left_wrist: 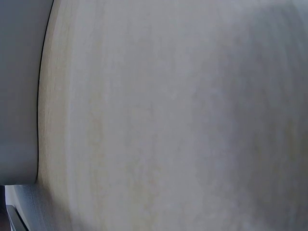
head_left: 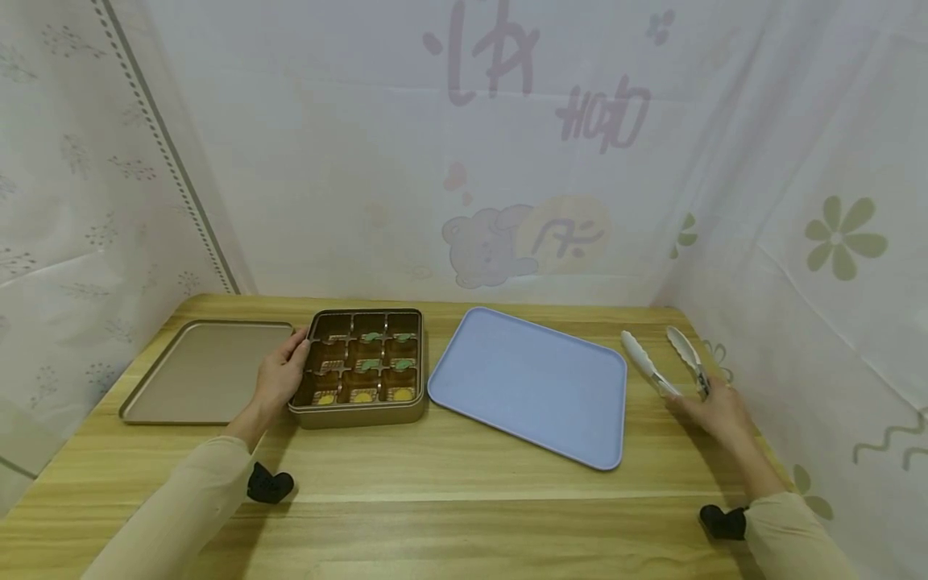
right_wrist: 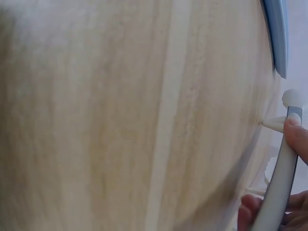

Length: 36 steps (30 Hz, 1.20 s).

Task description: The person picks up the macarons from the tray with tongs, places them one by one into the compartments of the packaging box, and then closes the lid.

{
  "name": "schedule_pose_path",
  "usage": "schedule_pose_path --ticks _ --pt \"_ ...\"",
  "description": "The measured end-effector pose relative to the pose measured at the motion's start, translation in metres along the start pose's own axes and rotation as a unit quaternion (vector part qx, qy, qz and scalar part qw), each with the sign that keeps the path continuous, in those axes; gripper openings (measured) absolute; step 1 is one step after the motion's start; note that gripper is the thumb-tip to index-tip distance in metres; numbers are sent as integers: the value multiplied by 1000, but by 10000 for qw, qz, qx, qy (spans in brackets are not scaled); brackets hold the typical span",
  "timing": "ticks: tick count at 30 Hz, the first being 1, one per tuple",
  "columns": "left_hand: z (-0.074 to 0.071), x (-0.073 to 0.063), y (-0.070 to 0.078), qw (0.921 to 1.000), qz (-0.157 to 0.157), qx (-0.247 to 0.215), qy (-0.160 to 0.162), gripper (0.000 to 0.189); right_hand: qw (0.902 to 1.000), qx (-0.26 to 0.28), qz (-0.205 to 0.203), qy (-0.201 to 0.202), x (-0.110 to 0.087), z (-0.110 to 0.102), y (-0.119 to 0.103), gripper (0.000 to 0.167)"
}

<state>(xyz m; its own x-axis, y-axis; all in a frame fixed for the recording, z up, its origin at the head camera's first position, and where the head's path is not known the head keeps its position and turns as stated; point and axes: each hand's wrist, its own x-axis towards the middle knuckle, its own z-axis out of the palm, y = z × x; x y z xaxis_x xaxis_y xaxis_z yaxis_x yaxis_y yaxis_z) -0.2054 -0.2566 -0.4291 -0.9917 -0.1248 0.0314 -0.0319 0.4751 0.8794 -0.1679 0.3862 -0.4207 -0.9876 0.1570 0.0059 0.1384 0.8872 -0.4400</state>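
Observation:
My left hand touches the left side of a square gold tin with its fingers at the rim. Inside the tin sits a dark brown divided insert, with small green and yellow pieces low in several compartments. The tin's wall fills the left edge of the left wrist view, where the hand itself barely shows. At the far right, my right hand grips a pair of tongs with pale tips, their two arms spread apart. In the right wrist view, thumb and fingers hold the tongs' handle.
A blue tray lies at an angle between the tin and the tongs. A flat gold tray or lid lies left of the tin. The wooden table meets patterned cloth walls at the back and sides.

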Motion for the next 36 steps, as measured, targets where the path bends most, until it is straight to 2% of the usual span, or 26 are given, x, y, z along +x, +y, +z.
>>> schedule_pose_path --ticks 3,14,16,19,22,24,27,28,30,32,34,36 --pt "0 0 0 10000 7 -15 15 53 9997 -39 -51 -220 -1 -3 -1 70" --pt "-1 1 0 10000 -52 -78 -13 55 9963 -443 38 -739 -6 -7 -6 85" --pt "-1 1 0 10000 -41 -73 -23 55 9962 -478 47 -728 -8 -7 -7 88" --pt "-1 1 -1 10000 -16 -58 -34 55 9985 -396 -62 -368 -9 -4 -11 96" --pt "-1 1 -1 10000 -13 -55 -50 55 9981 -122 -414 435 -8 0 -23 96" --pt "-2 1 -1 9999 -37 -89 -46 55 9939 112 -650 879 -7 2 -39 87" --pt "-2 2 -1 9997 -122 -195 -77 54 9827 618 -1181 1287 -7 8 -72 63" --pt "-2 2 -1 9995 -184 -255 -98 54 9787 863 -1346 1291 -8 11 -86 56" --pt "-4 3 -1 9988 -239 -375 -204 55 9617 1302 -1914 1468 -10 21 -114 45" --pt "-7 4 -1 9977 -280 -519 -338 57 9395 1739 -2518 1541 -14 36 -143 37" --pt "-11 4 -2 9962 -256 -683 -485 59 9188 2152 -3039 1311 -21 52 -172 34" --pt "-17 4 -3 9944 -135 -843 -627 60 9023 2484 -3421 849 -31 69 -200 31"
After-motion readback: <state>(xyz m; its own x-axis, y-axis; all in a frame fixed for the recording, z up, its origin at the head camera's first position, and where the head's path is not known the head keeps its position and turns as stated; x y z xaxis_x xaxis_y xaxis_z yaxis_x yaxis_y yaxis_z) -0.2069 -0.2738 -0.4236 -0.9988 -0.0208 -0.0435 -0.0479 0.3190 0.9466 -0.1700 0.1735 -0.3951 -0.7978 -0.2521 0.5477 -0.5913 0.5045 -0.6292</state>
